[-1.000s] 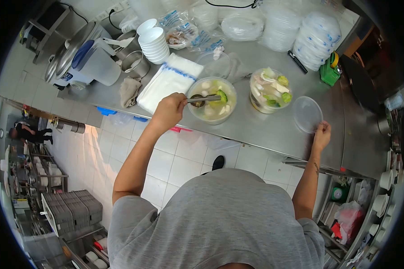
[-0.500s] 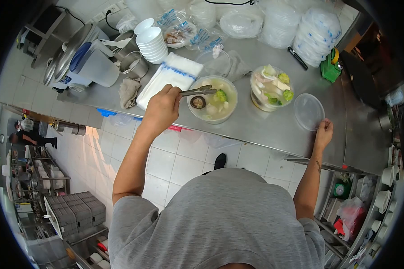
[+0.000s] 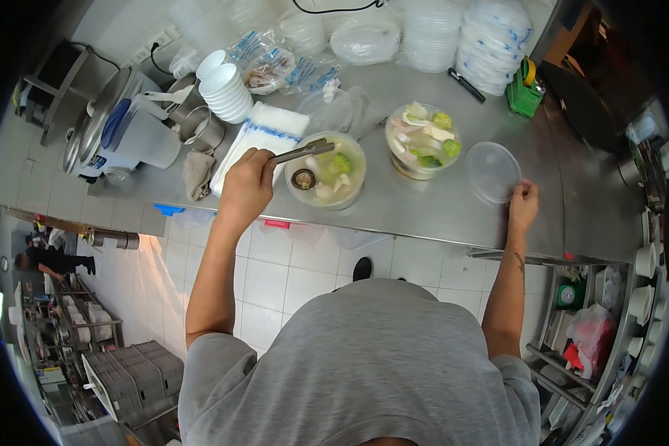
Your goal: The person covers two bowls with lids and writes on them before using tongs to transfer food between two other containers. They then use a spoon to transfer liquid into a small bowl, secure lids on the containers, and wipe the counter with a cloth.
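Observation:
My left hand [image 3: 247, 186] is closed around metal tongs [image 3: 303, 151], whose tips reach over a round plastic tub of soup [image 3: 347, 195]. Broccoli, pale pieces and a dark mushroom [image 3: 303, 179] sit in its broth. To the right stands a second soup tub [image 3: 416, 168], heaped with broccoli and pale vegetables. Between thumb and fingers, my right hand [image 3: 524, 202] pinches the edge of a clear round lid [image 3: 493, 172] near the counter's front. Another clear lid [image 3: 327, 111] lies behind the first tub.
A folded white cloth [image 3: 264, 134] and a crumpled rag [image 3: 198, 175] lie on the steel counter [image 3: 424, 212]. White bowls [image 3: 227, 93] are stacked behind. Bagged containers [image 3: 490, 48], a black marker [image 3: 466, 85] and a green tape dispenser [image 3: 525, 93] line the back. Another person [image 3: 56, 260] is far left.
The whole view has shifted, so the counter items appear further left. My left hand still holds the tongs over the first tub; my right hand remains at the lid's edge.

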Tool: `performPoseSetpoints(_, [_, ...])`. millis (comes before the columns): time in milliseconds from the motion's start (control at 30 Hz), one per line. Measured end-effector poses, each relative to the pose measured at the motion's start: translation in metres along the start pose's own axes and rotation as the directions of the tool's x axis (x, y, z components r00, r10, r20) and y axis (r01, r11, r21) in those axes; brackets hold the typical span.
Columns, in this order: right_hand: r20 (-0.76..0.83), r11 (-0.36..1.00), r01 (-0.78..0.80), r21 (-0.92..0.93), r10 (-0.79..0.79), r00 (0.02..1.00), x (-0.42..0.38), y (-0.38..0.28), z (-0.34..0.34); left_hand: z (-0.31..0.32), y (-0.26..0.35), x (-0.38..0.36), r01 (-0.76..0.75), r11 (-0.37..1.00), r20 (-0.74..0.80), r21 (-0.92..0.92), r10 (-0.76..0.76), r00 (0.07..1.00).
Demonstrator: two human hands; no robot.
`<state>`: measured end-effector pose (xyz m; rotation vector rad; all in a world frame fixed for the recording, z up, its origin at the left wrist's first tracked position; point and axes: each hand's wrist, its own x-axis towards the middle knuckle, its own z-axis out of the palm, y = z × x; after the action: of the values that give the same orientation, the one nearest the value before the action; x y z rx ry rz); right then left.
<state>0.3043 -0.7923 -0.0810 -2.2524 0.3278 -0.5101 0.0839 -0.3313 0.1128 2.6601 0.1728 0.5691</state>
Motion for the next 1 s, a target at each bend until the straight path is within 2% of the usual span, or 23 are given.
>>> performPoseSetpoints(67, [-0.004, 1.0, 0.021, 0.007, -0.021, 1.0, 0.001, 0.002, 0.001, 0.009, 0.01, 0.008, -0.041, 0.997, -0.013, -0.064, 0.04, 0.999])
performPoseSetpoints(133, [0.007, 1.0, 0.019, 0.012, -0.019, 1.0, -0.001, -0.004, -0.002, 0.032, 0.025, 0.017, -0.147, 0.986, -0.061, -0.08, 0.143, 0.988])
performPoseSetpoints(167, [0.012, 1.0, 0.018, 0.014, -0.018, 1.0, -0.002, -0.007, -0.004, 0.04, 0.04, 0.022, -0.138, 0.983, -0.003, -0.119, 0.139, 0.99])
performPoseSetpoints(233, [0.004, 1.0, 0.015, -0.006, -0.015, 1.0, -0.003, -0.009, -0.005, 0.068, 0.058, 0.03, -0.31, 0.949, -0.025, -0.056, 0.309, 0.951])
performPoseSetpoints(433, [0.013, 1.0, 0.01, 0.004, -0.01, 1.0, -0.004, -0.009, -0.006, 0.111, 0.084, 0.055, -0.435, 0.894, 0.122, 0.109, 0.423, 0.898])
performPoseSetpoints(633, [0.017, 0.999, 0.03, 0.038, -0.031, 0.999, -0.003, -0.006, -0.005, 0.115, 0.079, 0.07, -0.436, 0.889, 0.173, 0.141, 0.411, 0.895])
performPoseSetpoints(733, [0.017, 0.997, 0.056, 0.054, -0.057, 0.998, -0.002, -0.004, -0.004, 0.108, 0.076, 0.076, -0.418, 0.906, 0.179, 0.06, 0.402, 0.898])
performPoseSetpoints(833, [0.032, 0.996, 0.072, 0.059, -0.074, 0.997, -0.002, -0.003, -0.003, 0.091, 0.073, 0.082, -0.413, 0.907, 0.128, 0.084, 0.401, 0.907])
performPoseSetpoints(933, [0.038, 0.994, 0.064, 0.086, -0.067, 0.997, 0.0, 0.001, 0.0, 0.076, 0.07, 0.086, -0.408, 0.896, 0.177, 0.175, 0.379, 0.908])
performPoseSetpoints(1000, [0.025, 0.989, 0.063, 0.134, -0.067, 0.997, 0.001, 0.003, 0.003, 0.075, 0.065, 0.085, -0.381, 0.913, 0.165, 0.142, 0.358, 0.919])
